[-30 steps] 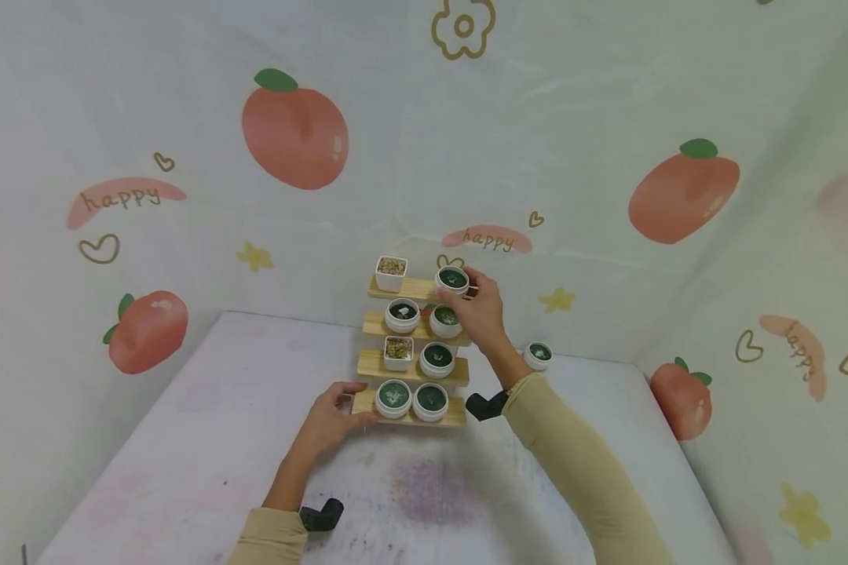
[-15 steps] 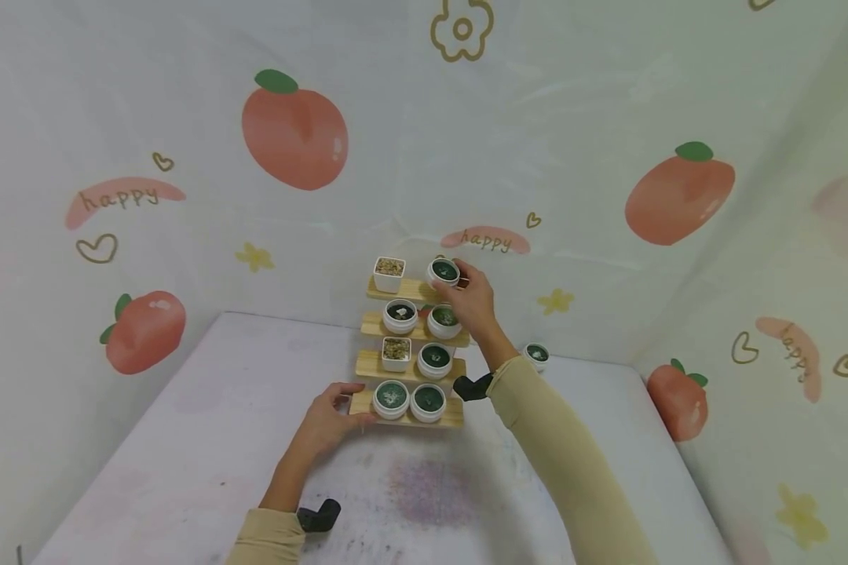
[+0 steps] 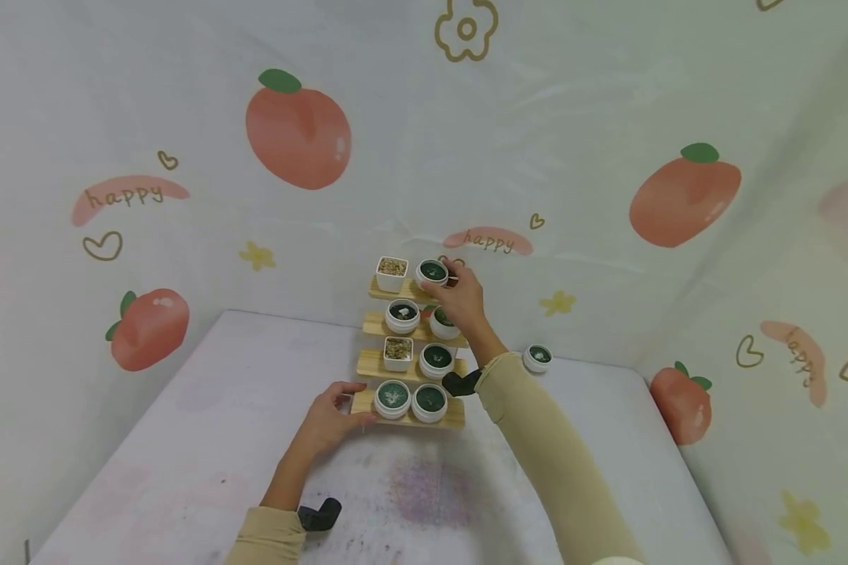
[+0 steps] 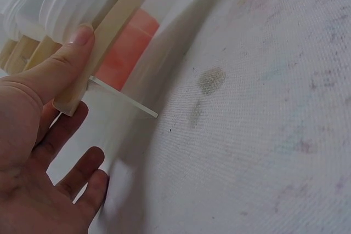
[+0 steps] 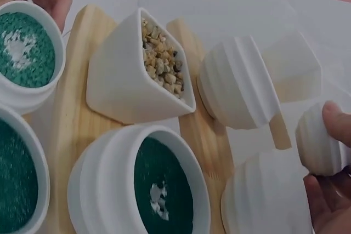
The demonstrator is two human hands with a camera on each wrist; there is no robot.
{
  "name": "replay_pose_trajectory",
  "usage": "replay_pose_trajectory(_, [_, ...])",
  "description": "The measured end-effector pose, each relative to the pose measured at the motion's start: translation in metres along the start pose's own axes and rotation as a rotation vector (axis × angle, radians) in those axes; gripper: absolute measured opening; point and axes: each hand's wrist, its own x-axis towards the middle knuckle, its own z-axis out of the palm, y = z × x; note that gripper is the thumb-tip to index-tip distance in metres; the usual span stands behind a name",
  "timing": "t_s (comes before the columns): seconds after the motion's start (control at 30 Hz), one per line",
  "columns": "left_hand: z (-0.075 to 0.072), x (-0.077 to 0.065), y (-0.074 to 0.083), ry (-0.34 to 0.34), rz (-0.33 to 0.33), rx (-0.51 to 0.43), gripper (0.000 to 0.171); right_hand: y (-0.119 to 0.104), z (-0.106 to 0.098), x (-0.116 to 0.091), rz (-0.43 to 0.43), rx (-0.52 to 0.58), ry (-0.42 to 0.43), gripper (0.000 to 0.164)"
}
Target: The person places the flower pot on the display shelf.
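Note:
My right hand pinches a small round white pot with dark green filling at the top tier of a stepped wooden shelf. A square white pot of pebbles stands to its left on that tier. My left hand grips the left end of the lowest board, thumb on top and fingers beneath in the left wrist view. On the lowest tier sit two round green-filled pots, side by side. Another square pebble pot and more round pots fill the middle tiers, with my right wrist partly over them.
One more round green-filled pot stands alone on the white table, right of the shelf near the back. Behind rises a white cloth wall printed with fruit. Clear supports show under the boards.
My right hand has moved left with the round pot, bringing it nearer the square pebble pot on the top tier. My left hand has stayed on the lowest board.

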Motion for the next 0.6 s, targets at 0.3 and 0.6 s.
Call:
replay_pose_trajectory(0.3, [0.0006, 0.0004, -0.0004, 0.000, -0.009, 0.008, 0.069, -0.0043, -0.0020, 0.0019, 0.016, -0.090, -0.087, 0.070])
replay_pose_trajectory(0.6, [0.0011, 0.0012, -0.0026, 0.002, -0.014, -0.003, 0.070, -0.0084, -0.0049, 0.0017, 0.036, -0.209, -0.141, 0.073])
